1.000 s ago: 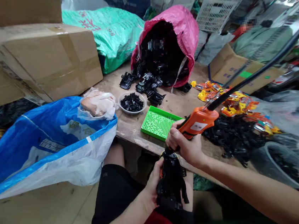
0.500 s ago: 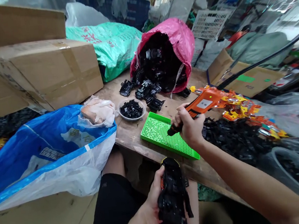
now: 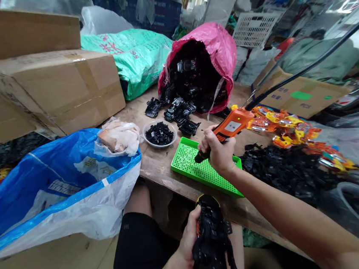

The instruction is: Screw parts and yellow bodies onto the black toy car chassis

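Note:
My left hand (image 3: 187,245) is closed around a black toy car chassis (image 3: 210,238) with a yellow and orange edge, held over my lap. My right hand (image 3: 219,151) grips an orange and black electric screwdriver (image 3: 230,125) with a cable at its upper end. The dark tip of the screwdriver points down and left over the green perforated tray (image 3: 202,172). Small shiny screws lie scattered in that tray, mostly toward its far left end. A white bowl (image 3: 159,145) full of small black parts stands just beyond the tray.
Black chassis spill from a pink sack (image 3: 217,40). Right of the tray lie heaped black parts (image 3: 279,171) and orange-yellow car bodies (image 3: 294,131). A blue-white bag (image 3: 115,192) hangs at the left below a cardboard box (image 3: 65,86). A clear tub (image 3: 343,203) stands at lower right.
My right hand with the screwdriver has moved slightly left and down over the tray. My left hand still holds the chassis, now a little lower in view. The whole view has shifted slightly.

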{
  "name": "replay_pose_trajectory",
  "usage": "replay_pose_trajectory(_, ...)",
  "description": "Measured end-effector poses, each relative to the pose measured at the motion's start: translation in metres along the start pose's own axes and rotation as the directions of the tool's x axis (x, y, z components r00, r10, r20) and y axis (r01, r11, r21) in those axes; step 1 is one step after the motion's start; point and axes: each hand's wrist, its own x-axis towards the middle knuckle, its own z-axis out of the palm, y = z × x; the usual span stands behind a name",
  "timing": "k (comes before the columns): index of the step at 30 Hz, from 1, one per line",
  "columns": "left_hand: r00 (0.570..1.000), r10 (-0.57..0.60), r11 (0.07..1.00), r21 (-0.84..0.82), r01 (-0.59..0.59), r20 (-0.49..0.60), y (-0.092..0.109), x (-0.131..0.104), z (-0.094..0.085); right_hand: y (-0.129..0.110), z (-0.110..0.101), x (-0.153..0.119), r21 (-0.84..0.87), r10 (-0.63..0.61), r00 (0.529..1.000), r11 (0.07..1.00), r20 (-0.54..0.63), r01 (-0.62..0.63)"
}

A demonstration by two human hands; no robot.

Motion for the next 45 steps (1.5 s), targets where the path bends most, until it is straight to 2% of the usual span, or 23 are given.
replay_pose_trajectory(6, 0.999, -0.030, 0.999, -0.033, 0.031, 0.024, -0.0028, -0.0031, 0.0072, 0.0040, 0.0022, -0.0002, 0.019, 0.016, 1.000, 1.000, 0.014, -0.016)
replay_pose_trajectory(11, 1.000, 0.011, 1.000, -0.015, -0.010, 0.022, -0.0039, -0.0015, 0.0062, 0.0050, 0.0024, -0.0006, 0.009, 0.000, 0.999, 1.000, 0.032, -0.001)
replay_pose_trajectory(16, 1.000, -0.025, 1.000, -0.003, 0.025, 0.018, -0.0031, -0.0022, 0.0056, 0.0069, 0.0005, -0.0016, 0.012, 0.006, 0.999, 1.000, 0.032, -0.006)
replay_pose_trajectory(26, 0.999, 0.036, 0.999, -0.009, -0.037, -0.031, -0.0065, 0.0029, 0.0016, 0.0087, -0.0001, -0.0022, -0.012, 0.003, 1.000, 1.000, 0.022, -0.003)
replay_pose_trajectory(36, 0.998, -0.009, 0.999, -0.043, 0.012, 0.067, -0.0030, 0.0001, 0.0022, 0.0097, -0.0009, -0.0022, -0.016, -0.004, 0.999, 1.000, 0.035, 0.004)
replay_pose_trajectory(45, 0.999, -0.021, 0.999, -0.025, 0.022, 0.042, -0.0026, -0.0008, 0.0013, 0.0056, 0.0016, -0.0028, -0.003, 0.019, 1.000, 1.000, 0.024, -0.019)
